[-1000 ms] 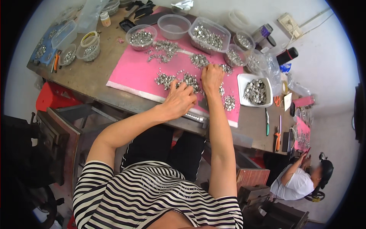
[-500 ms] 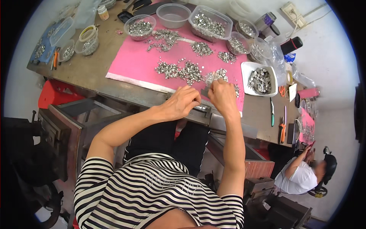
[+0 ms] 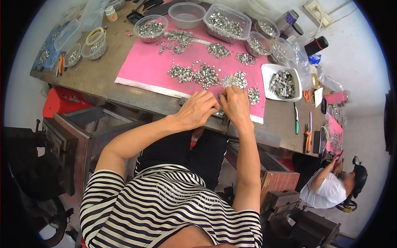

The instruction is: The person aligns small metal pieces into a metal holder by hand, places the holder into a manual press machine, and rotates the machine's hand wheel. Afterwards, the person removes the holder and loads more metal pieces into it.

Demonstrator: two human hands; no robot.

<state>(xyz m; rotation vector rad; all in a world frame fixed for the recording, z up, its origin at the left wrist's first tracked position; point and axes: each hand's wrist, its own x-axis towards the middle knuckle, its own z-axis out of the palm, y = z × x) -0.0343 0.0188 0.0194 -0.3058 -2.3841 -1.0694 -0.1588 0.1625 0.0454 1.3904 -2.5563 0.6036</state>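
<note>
Silver-coloured small metal pieces (image 3: pixel 206 76) are lying in loose heaps on a rectangular pink cloth (image 3: pixel 140 68), which is covering part of a brown workbench (image 3: pixel 287 120). At the front edge, the bare left hand (image 3: pixel 197 109) is curling its fingers inward; the bare right hand (image 3: pixel 236 105) is bending its fingers just beside, near one heap. Whether either is pinching a piece: cannot tell. Rightward, a square white dish (image 3: pixel 268 71) is holding more silvery pieces.

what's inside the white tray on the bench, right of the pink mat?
A heap of loose silvery pieces lies in the white tray, with some bare white tray showing around it. Whatever sits beneath the top layer, including the tray floor there, is covered.
</note>
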